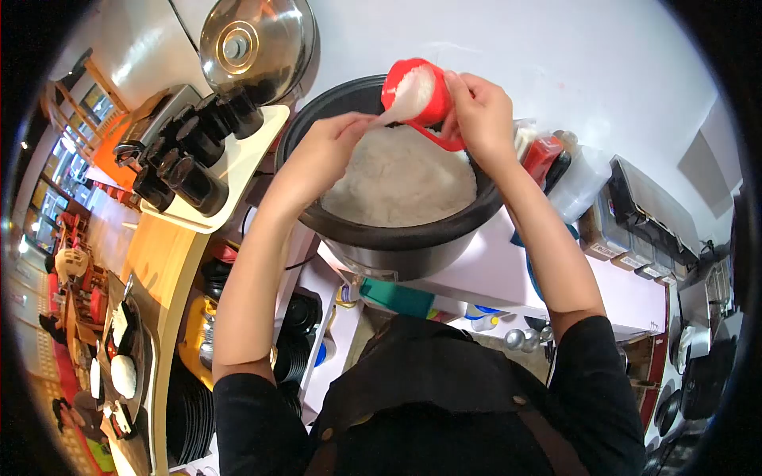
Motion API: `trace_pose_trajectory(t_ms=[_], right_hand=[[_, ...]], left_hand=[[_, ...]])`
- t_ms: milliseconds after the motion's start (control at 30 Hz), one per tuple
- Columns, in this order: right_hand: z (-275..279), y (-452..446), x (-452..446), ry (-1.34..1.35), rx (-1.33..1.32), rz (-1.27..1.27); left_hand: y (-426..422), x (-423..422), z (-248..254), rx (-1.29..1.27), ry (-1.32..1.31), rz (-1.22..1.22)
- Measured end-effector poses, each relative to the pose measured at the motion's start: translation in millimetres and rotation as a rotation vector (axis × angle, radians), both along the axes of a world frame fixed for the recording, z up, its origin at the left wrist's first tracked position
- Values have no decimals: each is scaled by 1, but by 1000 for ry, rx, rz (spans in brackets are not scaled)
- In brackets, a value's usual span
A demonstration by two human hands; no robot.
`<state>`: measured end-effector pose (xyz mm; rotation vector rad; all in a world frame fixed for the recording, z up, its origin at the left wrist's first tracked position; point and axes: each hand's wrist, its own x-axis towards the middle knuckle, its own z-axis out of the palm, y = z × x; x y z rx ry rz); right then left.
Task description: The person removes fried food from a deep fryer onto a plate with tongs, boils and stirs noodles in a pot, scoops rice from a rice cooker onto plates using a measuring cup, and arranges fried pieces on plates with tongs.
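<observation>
A large round cooker (389, 238) with a black rim holds white rice (401, 178). Over its far side, my right hand (480, 111) grips a red cup (436, 103) by its rim and handle side; the cup is tilted, with white rice inside. My left hand (337, 135) has its fingers closed round the handle of a pale, translucent rice paddle (409, 103), whose blade is at the cup's mouth.
A cream tray (214, 214) with several dark cups (198, 186) stands at the left. A metal lid (258, 47) leans on the wall behind. Plastic bags (575, 182) and lidded containers (607, 230) line the right counter. Stacked black plates (190, 416) are below left.
</observation>
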<state>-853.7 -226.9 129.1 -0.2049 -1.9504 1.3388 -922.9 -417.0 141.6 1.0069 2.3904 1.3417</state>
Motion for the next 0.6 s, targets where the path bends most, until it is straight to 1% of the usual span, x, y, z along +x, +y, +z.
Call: trace_pose_trajectory(t_ms=[67,167,200,233,267,300,333,367,467,567,600], right_hand=[[-11,22,-3,-75,-31,-3],[-13,36,-4,-62,-267,128],[-12,35,-2,-65,-242,130],[-9,32,0,-69,-217,135],[-7,30,2,-71,-192,142],[-8,31,2,-55,-251,173],[-8,33,3,-39,-309,201],[-9,35,5,-23,-367,228],[-5,34,12,-5,-381,286],[-11,32,15,-8,-402,221],[-8,28,20,3,-406,201]], left_hand=[[-15,1,12,-52,-214,3],[-17,1,3,148,241,-43],[-10,1,-5,128,410,-60],[-10,1,-7,47,426,-39],[-10,8,2,-35,443,-16],[-9,11,8,-116,462,4],[-9,4,5,40,464,-23],[-7,8,6,-7,487,-22],[-3,19,9,-131,547,-32],[-4,1,4,192,392,-83],[-6,4,12,248,232,32]])
